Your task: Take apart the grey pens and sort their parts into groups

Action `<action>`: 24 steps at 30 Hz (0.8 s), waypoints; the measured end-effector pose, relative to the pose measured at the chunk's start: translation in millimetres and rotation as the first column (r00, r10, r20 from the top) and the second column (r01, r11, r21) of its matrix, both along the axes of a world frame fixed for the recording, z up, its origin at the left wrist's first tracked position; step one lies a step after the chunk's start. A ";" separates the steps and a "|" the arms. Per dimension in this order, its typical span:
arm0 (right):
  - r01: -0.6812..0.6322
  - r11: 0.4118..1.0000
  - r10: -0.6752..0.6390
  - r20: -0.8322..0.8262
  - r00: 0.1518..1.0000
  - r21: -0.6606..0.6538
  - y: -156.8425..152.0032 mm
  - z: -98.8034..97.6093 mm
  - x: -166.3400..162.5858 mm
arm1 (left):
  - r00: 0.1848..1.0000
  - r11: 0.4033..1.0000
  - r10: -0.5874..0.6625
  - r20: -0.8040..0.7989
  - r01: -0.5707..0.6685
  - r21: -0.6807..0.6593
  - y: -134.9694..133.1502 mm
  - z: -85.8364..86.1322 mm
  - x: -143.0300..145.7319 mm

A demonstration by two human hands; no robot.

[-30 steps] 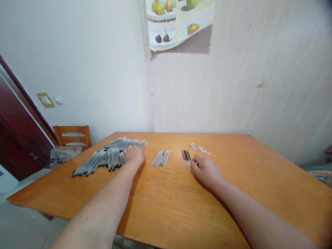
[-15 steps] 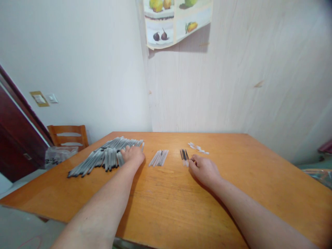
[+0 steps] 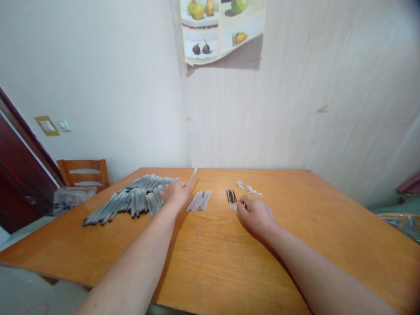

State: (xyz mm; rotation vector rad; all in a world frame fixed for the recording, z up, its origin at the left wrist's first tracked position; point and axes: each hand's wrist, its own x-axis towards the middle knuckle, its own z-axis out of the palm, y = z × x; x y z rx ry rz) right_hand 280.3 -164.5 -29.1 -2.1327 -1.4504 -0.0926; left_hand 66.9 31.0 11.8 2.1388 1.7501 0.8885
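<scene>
My left hand is closed on a pen with a pale translucent barrel, which sticks up and to the right past the fingers. Just left of that hand spreads a large pile of similar pens with black ends. To its right lies a row of pale empty-looking barrels. My right hand rests on the table with fingers curled together; whatever they hold is hidden. Beside its fingertips are several thin black refills with clear lower ends. Small white pieces lie behind it.
The wooden table reaches to the wall. A wooden chair stands at its far left, near a clear plastic bag with dark bits inside. A fruit poster hangs above. Another clear bag shows at the right edge.
My left hand has come away from the pile, moving slightly up and right, with a pen now in its fingers. My right hand has stayed beside the black refills.
</scene>
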 end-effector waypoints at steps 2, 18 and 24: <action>-0.009 1.000 0.009 -0.028 1.000 0.027 0.5 -1.7 -0.1 | 0.913 0.983 -0.107 0.394 0.157 -0.097 -12.6 2.6 14.6; -0.070 0.909 0.319 -0.576 0.752 0.412 18.5 -11.6 1.6 | 0.416 0.669 -0.095 0.905 0.700 -0.252 -101.5 -9.1 70.1; 0.094 0.870 0.362 -0.758 0.543 0.483 12.0 11.4 10.7 | 0.528 0.616 -0.333 0.781 0.749 -0.244 -117.2 -10.5 67.9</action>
